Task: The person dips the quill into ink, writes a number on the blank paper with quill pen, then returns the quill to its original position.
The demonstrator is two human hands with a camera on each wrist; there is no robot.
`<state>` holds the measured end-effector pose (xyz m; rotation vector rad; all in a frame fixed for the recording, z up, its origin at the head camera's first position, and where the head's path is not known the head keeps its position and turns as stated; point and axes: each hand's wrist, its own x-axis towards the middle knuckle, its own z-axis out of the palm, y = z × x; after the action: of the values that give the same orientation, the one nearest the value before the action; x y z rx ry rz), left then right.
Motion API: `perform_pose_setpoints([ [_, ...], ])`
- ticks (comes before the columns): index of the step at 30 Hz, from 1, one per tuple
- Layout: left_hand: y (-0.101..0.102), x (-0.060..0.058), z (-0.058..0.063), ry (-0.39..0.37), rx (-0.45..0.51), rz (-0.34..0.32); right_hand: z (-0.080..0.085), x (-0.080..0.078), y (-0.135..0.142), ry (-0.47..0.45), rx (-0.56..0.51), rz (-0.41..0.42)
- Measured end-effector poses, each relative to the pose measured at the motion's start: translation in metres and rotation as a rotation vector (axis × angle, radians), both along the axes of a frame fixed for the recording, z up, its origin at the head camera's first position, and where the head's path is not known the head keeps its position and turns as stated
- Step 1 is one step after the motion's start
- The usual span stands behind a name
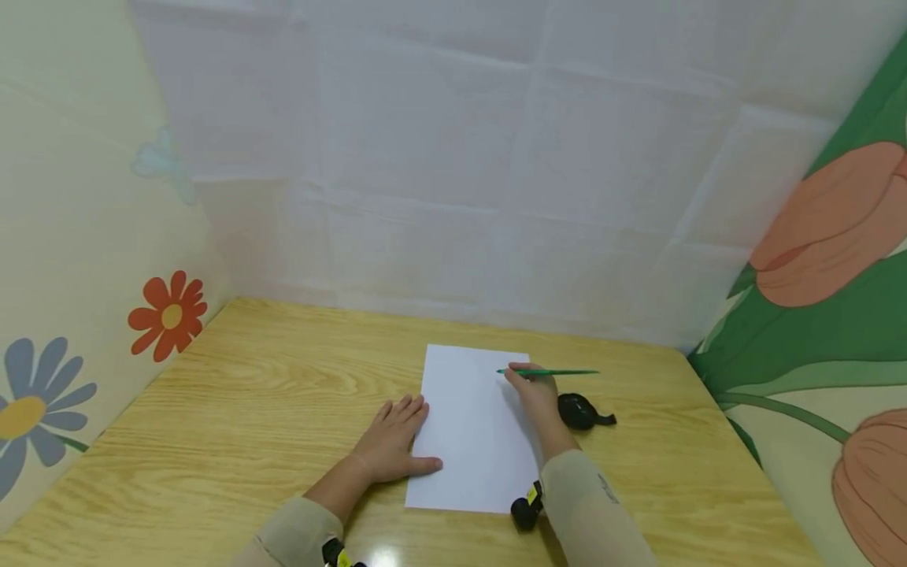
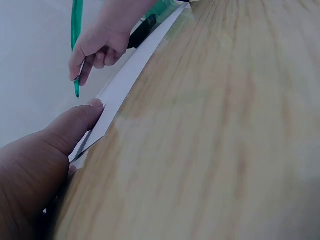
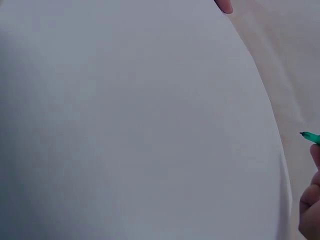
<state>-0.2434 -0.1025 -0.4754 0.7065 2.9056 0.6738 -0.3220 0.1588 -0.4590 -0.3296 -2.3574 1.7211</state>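
Paper meets the outspread left hand; right hand pinches a green pen.

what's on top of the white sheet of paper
The left hand rests its thumb on the paper; the right hand, holding a green pen, is over its upper right edge. Visible paper looks blank; anything beneath the hands is hidden.
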Motion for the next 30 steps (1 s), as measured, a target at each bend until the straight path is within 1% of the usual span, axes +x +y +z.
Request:
perform_pose_setpoints([
  [8, 0.0004, 0.0015, 0.0010, 0.006, -0.005, -0.001, -0.0020, -0.0007, -0.0019, -0.027, 0.003, -0.006],
  [15, 0.0004, 0.0026, 0.0002, 0.010, -0.007, -0.007, -0.0058, 0.0009, -0.0016, -0.022, 0.005, -0.003],
  [22, 0.0006, 0.0017, -0.0007, 0.013, -0.017, -0.004, -0.0066, -0.0002, -0.0019, -0.063, -0.002, -0.001],
  [30, 0.0010, 0.0018, 0.0004, 0.003, -0.017, -0.001, -0.0091, -0.0010, -0.0038, -0.079, -0.003, -0.002],
])
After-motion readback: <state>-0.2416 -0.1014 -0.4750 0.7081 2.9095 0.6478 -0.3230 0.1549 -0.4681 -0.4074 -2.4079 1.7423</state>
